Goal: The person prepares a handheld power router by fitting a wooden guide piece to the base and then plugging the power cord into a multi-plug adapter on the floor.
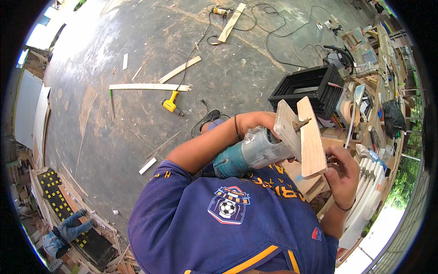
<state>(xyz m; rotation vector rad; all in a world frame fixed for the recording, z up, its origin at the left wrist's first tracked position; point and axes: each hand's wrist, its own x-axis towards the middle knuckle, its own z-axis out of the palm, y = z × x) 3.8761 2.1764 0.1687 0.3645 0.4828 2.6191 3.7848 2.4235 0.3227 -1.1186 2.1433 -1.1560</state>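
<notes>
My left hand (270,122) is wrapped round a teal trim router (232,160) with a clear housing, lying on its side against my chest. Its fingers are partly hidden behind the pale flat base plate (286,127). A metal router bit (303,124) sticks out past that plate. Alongside the plate stands a light wooden board (312,148) with rounded corners; whether it is fixed to the router, I cannot tell. At the board's outer side, my right hand (343,171) has its fingers pinched on something small and dark.
A black slatted crate (305,86) and a cluttered workbench (365,91) stand on the right. On the concrete floor lie a yellow heat gun (171,105), wooden strips (148,86), cables and a yellow power tool (220,11). Another person (66,230) is at the lower left.
</notes>
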